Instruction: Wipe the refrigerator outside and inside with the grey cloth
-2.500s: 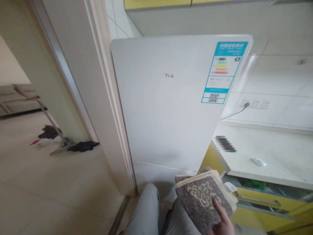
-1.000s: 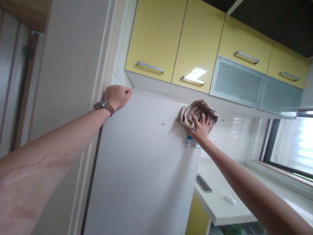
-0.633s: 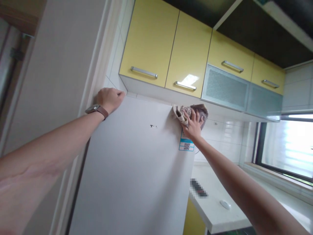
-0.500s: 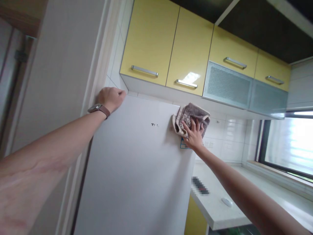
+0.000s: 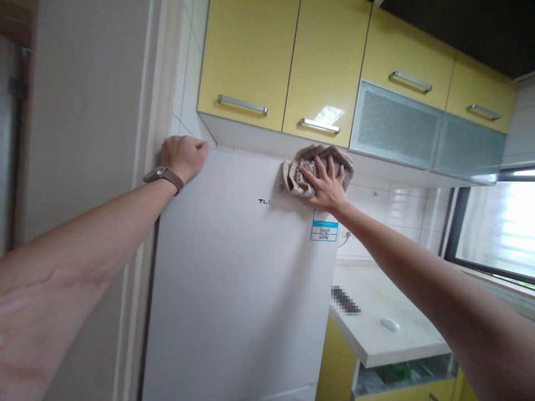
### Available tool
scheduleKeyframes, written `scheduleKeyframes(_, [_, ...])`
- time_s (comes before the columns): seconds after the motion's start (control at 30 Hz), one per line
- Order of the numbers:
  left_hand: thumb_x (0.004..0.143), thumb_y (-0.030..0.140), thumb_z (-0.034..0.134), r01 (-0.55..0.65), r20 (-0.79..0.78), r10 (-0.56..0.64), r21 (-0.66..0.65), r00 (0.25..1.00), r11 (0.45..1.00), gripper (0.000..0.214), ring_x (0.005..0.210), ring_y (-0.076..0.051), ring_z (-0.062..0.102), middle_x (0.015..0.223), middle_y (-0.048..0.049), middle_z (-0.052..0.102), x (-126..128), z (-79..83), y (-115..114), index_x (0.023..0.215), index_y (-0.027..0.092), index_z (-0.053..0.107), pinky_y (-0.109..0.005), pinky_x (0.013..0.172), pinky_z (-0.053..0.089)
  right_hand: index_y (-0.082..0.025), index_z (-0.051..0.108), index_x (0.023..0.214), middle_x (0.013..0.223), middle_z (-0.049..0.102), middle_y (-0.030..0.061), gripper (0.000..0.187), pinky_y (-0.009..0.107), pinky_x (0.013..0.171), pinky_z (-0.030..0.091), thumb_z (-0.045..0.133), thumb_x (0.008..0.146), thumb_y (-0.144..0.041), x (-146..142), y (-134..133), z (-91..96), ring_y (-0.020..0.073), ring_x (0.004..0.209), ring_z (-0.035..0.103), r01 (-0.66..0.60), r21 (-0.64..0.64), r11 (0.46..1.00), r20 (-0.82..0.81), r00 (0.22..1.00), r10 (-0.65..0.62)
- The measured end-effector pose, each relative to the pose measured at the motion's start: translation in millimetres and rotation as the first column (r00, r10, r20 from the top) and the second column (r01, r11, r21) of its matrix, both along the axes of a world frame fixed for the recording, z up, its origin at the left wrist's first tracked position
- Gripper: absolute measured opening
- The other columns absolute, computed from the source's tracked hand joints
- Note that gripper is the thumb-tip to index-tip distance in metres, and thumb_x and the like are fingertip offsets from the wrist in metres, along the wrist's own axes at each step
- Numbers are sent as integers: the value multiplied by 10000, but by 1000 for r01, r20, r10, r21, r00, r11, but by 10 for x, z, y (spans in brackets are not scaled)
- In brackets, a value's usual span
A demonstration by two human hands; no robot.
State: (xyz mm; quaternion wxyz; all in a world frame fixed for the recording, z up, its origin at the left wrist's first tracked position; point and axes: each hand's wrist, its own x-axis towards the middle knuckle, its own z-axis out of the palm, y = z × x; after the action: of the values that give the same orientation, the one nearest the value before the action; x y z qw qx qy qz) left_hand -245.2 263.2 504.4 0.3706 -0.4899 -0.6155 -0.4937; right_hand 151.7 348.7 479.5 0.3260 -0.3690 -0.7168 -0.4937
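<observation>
A white refrigerator (image 5: 234,278) with small dark lettering on its door stands in front of me. My right hand (image 5: 330,186) presses a folded brown-and-cream patterned towel (image 5: 307,172) against the door's upper right corner, its fingers spread over the cloth. Just below the towel is a blue-and-white sticker with a QR code (image 5: 324,225). My left hand (image 5: 181,156), wearing a brown-strapped watch (image 5: 163,175), is closed like a fist at the refrigerator's top left corner, beside the door frame. I see nothing in its curled fingers.
Yellow wall cabinets (image 5: 246,61) with metal handles hang low above the refrigerator. On the right, a white countertop (image 5: 397,340) carries a white oval object (image 5: 390,324) and a pixelated dark item (image 5: 345,301). A window (image 5: 497,223) lies beyond. A pale door frame (image 5: 146,223) borders the left.
My right hand and the towel have moved up the refrigerator door, uncovering more of the sticker. My left hand keeps its place at the corner. The view has shifted slightly.
</observation>
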Motion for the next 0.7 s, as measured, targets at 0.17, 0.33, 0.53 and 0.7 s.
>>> scheduleKeyframes(0.17, [978,472,384,-43,55,43,-3,998,999,557,1096,-298,620,1179,-180,740,25,7,51,1205,143,771,-389,855,407,-270,267,1634,1483,497,186,797,635,1009,301,405,931,-620,-375,18,323,459,1270,419,-69,-23,997,-54,996,68])
scheduleKeyframes(0.33, [985,447,372,-23,61,24,-13,998,1000,574,1160,-300,606,1227,-196,720,17,14,69,1269,105,736,-394,911,402,-251,380,1558,1359,569,176,687,596,979,318,355,956,-581,-430,42,259,419,1183,469,-65,13,998,-92,994,66])
scheduleKeyframes(0.53, [977,438,393,-39,49,39,-8,998,999,540,1138,-288,615,1184,-191,739,22,21,66,1213,125,765,-385,882,410,-238,363,1571,1462,506,188,721,649,1044,283,354,957,-615,-444,40,88,429,1299,417,-91,73,993,-167,981,102])
scheduleKeyframes(0.7, [982,446,381,-39,78,39,-1,996,999,566,1161,-312,624,1212,-199,727,18,11,86,1244,107,750,-394,909,411,-240,291,1625,1671,272,165,840,655,1165,170,466,912,-649,-394,37,-388,431,1519,193,-99,102,990,-121,986,112])
